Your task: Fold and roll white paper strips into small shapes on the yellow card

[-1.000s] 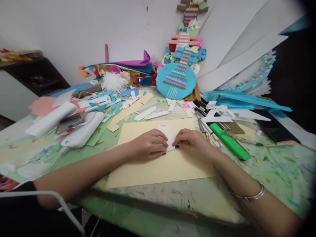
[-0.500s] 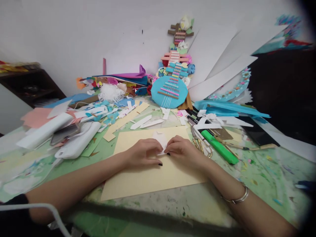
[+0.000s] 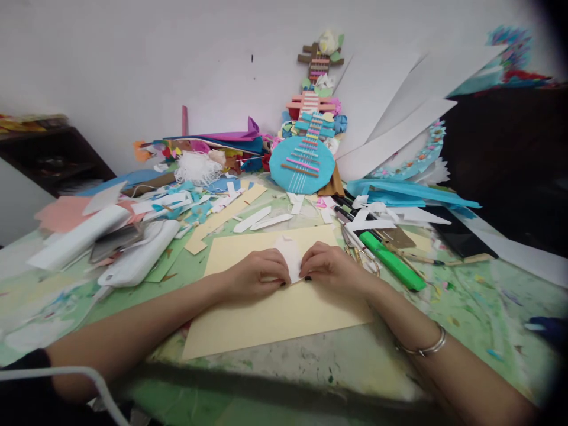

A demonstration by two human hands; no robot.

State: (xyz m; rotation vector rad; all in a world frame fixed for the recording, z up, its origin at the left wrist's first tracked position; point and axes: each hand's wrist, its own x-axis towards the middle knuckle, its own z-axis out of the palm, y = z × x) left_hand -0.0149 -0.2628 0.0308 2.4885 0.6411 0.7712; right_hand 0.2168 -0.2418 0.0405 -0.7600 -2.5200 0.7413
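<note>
A small white paper piece [image 3: 290,255] stands out against the cream sheet of paper [image 3: 248,322], near that sheet's far edge. My left hand [image 3: 260,272] pinches the paper piece at its near left edge, thumb and fingers together. At the near right edge, my right hand [image 3: 331,267] pinches the same piece between thumb and fingertips. Both hands rest over the cream sheet, a short gap between their fingertips. My fingers cover part of the piece's sides.
Beyond the sheet stands a blue paper lute [image 3: 302,165]. A green cutter [image 3: 393,260] and scissors [image 3: 370,263] lie to the right, with a black phone [image 3: 461,236] farther out. White rolls [image 3: 80,236] and a white power bank [image 3: 137,254] are at left.
My left thumb has closed up to its fingers at the paper's near edge. My right fingertips have shifted slightly right, so the gap between the hands is wider.
</note>
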